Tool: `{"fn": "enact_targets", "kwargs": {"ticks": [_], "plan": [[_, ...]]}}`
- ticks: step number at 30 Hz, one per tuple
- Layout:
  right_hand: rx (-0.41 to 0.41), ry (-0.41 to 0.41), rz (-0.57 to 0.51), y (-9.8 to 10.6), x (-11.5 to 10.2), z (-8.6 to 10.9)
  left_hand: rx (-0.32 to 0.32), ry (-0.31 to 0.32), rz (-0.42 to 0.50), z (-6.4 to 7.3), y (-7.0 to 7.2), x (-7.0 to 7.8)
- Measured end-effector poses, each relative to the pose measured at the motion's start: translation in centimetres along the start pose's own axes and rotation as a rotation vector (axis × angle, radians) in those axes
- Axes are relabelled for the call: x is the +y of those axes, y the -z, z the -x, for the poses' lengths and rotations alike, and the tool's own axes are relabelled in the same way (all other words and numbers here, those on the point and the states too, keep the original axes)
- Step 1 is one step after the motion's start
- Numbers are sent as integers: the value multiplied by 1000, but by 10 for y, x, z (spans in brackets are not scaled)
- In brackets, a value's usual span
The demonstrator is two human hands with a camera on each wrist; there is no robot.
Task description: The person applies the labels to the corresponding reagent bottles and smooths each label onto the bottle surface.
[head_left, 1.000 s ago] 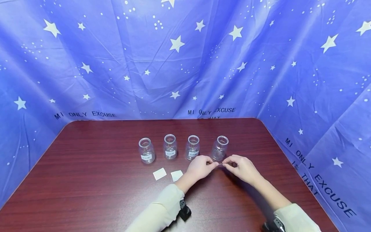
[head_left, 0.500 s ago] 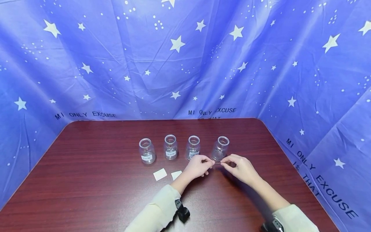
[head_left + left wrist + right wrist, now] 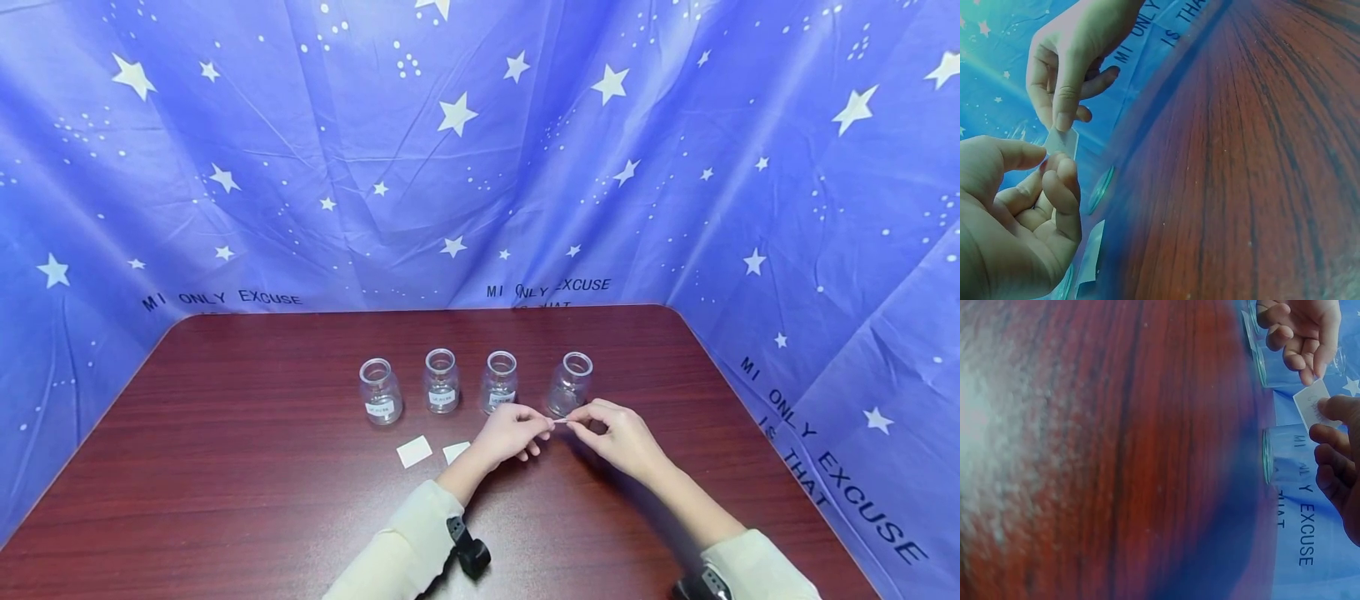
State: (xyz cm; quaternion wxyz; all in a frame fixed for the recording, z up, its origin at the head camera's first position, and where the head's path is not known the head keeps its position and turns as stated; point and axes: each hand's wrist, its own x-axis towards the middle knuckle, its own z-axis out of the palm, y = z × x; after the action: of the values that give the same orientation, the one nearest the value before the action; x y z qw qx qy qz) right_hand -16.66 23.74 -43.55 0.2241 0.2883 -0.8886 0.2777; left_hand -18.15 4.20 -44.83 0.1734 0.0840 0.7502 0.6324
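Note:
A small white label point(image 3: 1307, 405) with faint print is stretched between both hands, above the table in front of the rightmost glass jar point(image 3: 572, 385). My left hand point(image 3: 512, 435) pinches one end of it between thumb and fingertips, the other fingers loosely curled. At the opposite end, my right hand point(image 3: 621, 437) pinches it with thumb and index finger. In the left wrist view the label point(image 3: 1063, 141) looks pale and flat. No label shows on the rightmost jar. Three more open jars stand to its left, the leftmost jar point(image 3: 380, 392) among them, each bearing a white printed label on its front.
Two white paper pieces lie on the dark red wooden table point(image 3: 247, 467): a whole paper piece point(image 3: 414, 451), and another paper piece point(image 3: 455, 452) partly covered by my left forearm. A blue star-patterned curtain point(image 3: 420, 167) hangs behind and beside the table.
Both hands have shifted slightly to the left with the label between them. My left forearm now covers more of the nearer paper piece. The jars have stayed put.

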Motion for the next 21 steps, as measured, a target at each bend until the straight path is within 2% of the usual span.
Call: {"fn": "enact_targets", "kwargs": {"ticks": [9,21], "plan": [[5,-4,-12,-2,-2,-1,9,19,41,2,3,2],[-2,-20,-10,-7,-6,0,20,-52,30,4,7,-3]]}}
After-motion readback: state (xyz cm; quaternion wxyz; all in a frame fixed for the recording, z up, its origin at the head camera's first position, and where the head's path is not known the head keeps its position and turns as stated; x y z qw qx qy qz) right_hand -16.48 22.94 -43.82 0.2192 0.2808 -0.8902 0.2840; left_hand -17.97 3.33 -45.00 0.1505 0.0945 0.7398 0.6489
